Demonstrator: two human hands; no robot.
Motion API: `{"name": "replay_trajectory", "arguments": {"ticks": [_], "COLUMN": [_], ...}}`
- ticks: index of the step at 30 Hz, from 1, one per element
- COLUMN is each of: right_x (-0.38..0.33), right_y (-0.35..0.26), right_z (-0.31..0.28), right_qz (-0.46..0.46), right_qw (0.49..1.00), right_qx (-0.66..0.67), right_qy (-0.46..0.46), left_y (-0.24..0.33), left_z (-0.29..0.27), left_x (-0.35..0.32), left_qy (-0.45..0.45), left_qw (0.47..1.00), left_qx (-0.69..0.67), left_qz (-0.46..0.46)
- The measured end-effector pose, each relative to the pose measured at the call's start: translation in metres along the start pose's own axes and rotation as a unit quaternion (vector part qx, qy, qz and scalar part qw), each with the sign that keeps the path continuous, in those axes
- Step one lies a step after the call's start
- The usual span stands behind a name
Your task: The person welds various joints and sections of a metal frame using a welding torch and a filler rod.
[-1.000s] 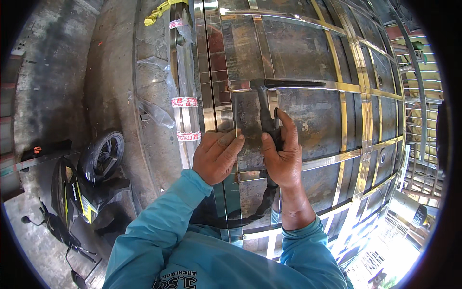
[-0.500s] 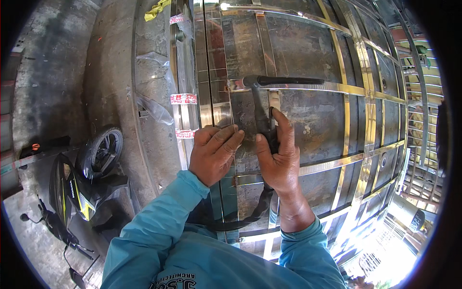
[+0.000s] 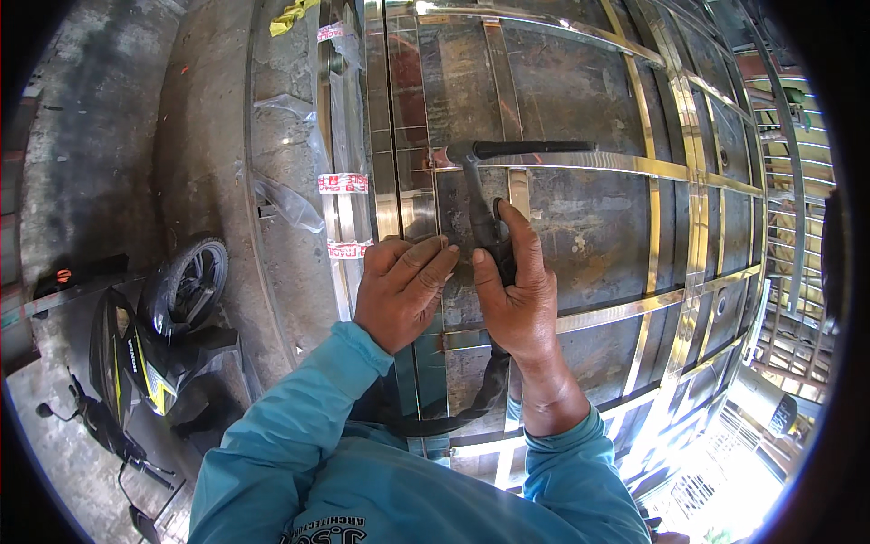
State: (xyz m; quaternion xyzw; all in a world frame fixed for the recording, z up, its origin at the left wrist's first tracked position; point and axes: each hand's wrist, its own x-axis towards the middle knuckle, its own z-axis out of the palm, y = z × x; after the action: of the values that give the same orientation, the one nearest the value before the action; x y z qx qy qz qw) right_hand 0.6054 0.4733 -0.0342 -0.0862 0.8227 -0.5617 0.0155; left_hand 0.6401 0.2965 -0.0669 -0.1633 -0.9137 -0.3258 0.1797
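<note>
My right hand (image 3: 521,304) is wrapped around the handle of a black welding torch (image 3: 479,201), with the index finger stretched along its side. The torch's head and long back cap lie over a shiny metal crossbar (image 3: 634,166), close to where it meets the lengthwise tube (image 3: 418,118). Its tip is hidden from view. From beneath my right wrist a dark cable (image 3: 492,379) curves back toward my body. My left hand (image 3: 403,292) rests on the lengthwise tube just left of the torch, fingers bent and pressed together. Whatever they may pinch cannot be made out.
A grid of polished metal bars spreads right over a dark, stained plate (image 3: 580,109). Wrapped tubes with red-and-white tape (image 3: 343,184) run along the left, beside loose clear plastic (image 3: 292,207). A motorcycle (image 3: 136,349) stands at lower left; a yellow cloth (image 3: 292,16) lies far off.
My right hand and the torch have shifted slightly left, bringing the torch head nearer the bar joint. My left hand stays almost in place.
</note>
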Motion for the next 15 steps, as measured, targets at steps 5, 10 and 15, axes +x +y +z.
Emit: {"name": "replay_trajectory", "arguments": {"ticks": [5, 10, 15], "right_x": [0.0008, 0.0013, 0.0011], "right_y": [-0.0012, 0.0057, -0.001], "right_z": [0.0009, 0.0028, 0.0008], "right_qz": [0.017, -0.013, 0.021], "right_qw": [1.0, 1.0, 0.999], "right_qx": [0.017, 0.009, 0.024], "right_qy": [-0.013, -0.004, -0.021], "left_y": [-0.0021, -0.0024, -0.0029], "left_z": [-0.0002, 0.0008, 0.0007], "left_x": [-0.0022, -0.0015, -0.0016], "left_qy": [0.007, 0.002, 0.001], "left_qw": [1.0, 1.0, 1.0], "left_qx": [-0.003, -0.01, -0.011], "left_qz": [0.0, -0.005, -0.006]}}
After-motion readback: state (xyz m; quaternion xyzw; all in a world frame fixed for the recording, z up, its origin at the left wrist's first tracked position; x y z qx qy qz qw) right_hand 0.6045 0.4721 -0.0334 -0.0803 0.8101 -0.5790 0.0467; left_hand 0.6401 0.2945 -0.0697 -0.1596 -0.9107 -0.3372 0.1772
